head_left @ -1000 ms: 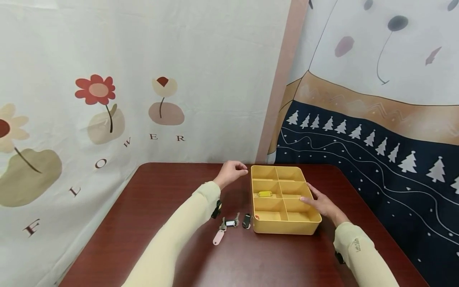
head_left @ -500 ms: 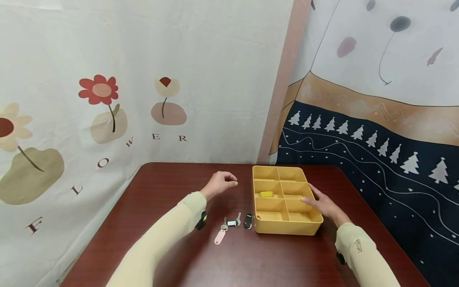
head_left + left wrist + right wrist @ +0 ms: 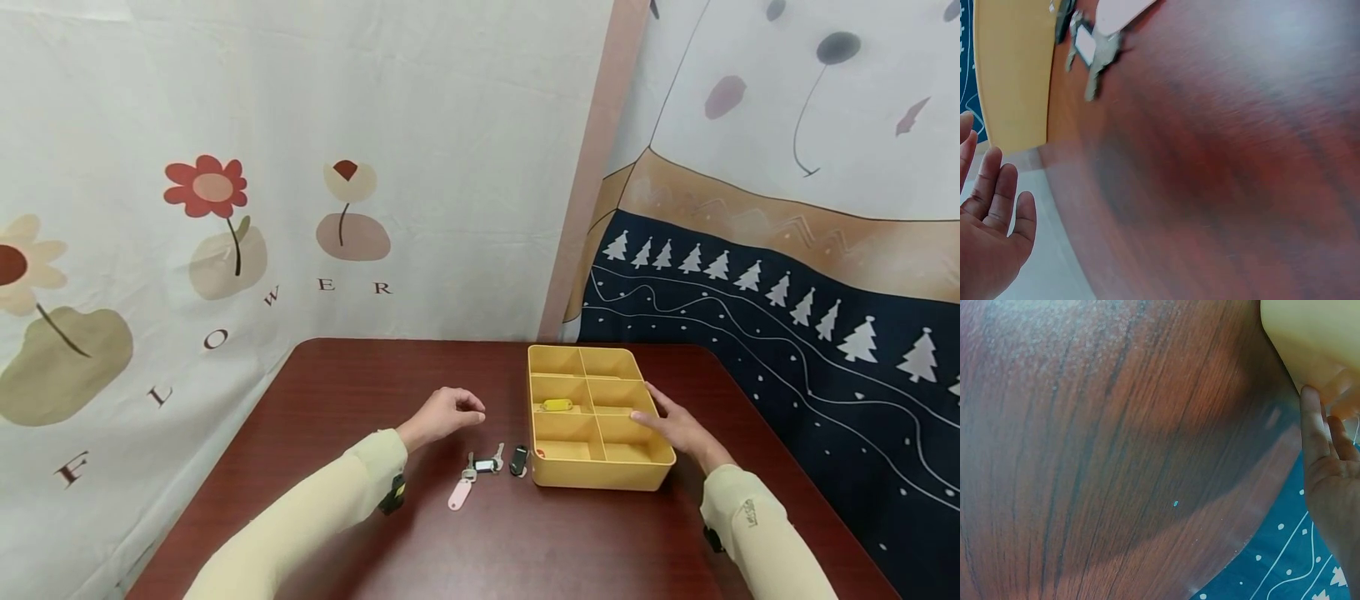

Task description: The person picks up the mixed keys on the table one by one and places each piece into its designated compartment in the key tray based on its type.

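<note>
My left hand (image 3: 445, 413) hovers over the table, fingers loosely bent with nothing between them. Just in front of it, toward me, lie keys with tags: a pink key tag (image 3: 460, 494), a black-framed white key tag (image 3: 485, 467) and a black key tag (image 3: 518, 460) close to the box. The yellow compartment box (image 3: 603, 477) stands to their right. My right hand (image 3: 678, 427) holds its right side, thumb over the rim and fingers along the outer wall. Inside the middle left compartment lies a yellow key tag (image 3: 557, 405). A small red thing (image 3: 540, 453) shows in the front left compartment.
The dark red wooden table (image 3: 330, 400) has rounded far corners. A white flower-print cloth (image 3: 450, 167) hangs behind it, and a navy cloth with white trees (image 3: 750, 333) hangs along the right. A tiny pale fleck (image 3: 1175, 504) sits on the tabletop in the right wrist view.
My left hand has drawn back from beside the box's far left corner, moving left and toward me, closer to the keys. The right hand stays on the box.
</note>
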The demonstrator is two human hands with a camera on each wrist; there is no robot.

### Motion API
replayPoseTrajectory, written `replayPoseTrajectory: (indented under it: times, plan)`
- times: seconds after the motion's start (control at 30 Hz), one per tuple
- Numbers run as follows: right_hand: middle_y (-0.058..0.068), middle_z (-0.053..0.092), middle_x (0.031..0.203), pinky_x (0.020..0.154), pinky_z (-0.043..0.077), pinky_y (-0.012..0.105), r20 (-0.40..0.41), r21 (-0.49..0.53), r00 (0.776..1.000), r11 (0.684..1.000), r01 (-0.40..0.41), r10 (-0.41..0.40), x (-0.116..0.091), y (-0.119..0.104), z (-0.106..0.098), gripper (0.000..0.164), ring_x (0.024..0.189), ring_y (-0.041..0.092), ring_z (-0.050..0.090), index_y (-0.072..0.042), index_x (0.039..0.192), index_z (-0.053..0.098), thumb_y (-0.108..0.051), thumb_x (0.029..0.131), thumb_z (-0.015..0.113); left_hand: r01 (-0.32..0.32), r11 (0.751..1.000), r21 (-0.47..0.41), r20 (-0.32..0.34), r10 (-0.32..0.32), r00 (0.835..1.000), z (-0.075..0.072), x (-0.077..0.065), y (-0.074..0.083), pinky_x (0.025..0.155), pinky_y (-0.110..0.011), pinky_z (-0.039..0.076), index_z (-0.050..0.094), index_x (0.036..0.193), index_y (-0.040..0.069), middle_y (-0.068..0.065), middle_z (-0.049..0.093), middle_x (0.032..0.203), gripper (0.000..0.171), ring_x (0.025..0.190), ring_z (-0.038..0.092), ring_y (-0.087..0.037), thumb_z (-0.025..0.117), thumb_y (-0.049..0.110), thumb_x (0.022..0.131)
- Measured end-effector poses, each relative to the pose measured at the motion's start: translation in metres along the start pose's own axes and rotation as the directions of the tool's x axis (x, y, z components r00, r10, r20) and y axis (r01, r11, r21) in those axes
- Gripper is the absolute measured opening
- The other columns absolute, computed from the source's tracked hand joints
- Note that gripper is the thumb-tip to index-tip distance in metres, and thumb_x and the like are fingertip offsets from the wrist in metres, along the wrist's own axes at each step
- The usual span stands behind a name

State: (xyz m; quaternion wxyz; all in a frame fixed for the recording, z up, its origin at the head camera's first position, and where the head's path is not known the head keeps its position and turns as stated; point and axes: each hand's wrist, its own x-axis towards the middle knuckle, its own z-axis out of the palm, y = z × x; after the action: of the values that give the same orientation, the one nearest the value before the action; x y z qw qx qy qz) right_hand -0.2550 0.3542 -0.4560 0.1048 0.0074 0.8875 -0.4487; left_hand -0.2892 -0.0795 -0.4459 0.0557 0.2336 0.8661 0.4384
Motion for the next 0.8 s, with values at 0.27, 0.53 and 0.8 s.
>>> replayPoseTrajectory:
  times: [0.27,0.53,0.8]
  plan:
    - [0.030,0.011,0.159,0.110,0.020,0.065,0.000,-0.009,1.000,1.000,-0.009,0.009,0.000,-0.001,0.000,0.090,0.142,0.050,0.020,-0.013,0.160,0.002,-0.045,0.098,0.059,-0.019,1.000,0.003,0.045,0.019,0.999,0.004,-0.029,-0.010,0.072,-0.028,0.047,0.075,0.096,0.006,0.004,0.068,0.089,0.011,0.080,0.057,-0.013,0.074,0.014,0.088]
    - [0.031,0.013,0.159,0.110,0.022,0.064,0.002,-0.014,1.000,1.000,-0.011,0.011,0.000,0.000,0.000,0.090,0.141,0.050,0.023,-0.013,0.160,0.002,-0.046,0.098,0.058,-0.048,0.998,0.048,0.085,0.044,0.995,0.007,-0.055,-0.022,0.072,-0.027,0.045,0.076,0.089,0.011,0.009,0.068,0.083,0.006,0.077,0.057,-0.009,0.077,0.014,0.084]
    - [0.031,0.010,0.159,0.110,0.021,0.065,0.008,-0.025,1.000,1.000,-0.011,0.011,-0.002,-0.002,0.000,0.091,0.141,0.050,0.021,-0.012,0.160,0.001,-0.048,0.098,0.058,-0.122,0.989,0.081,0.133,0.111,0.985,0.013,-0.068,-0.032,0.070,-0.025,0.046,0.075,0.088,0.011,0.011,0.066,0.082,0.007,0.078,0.056,-0.007,0.079,0.011,0.081]
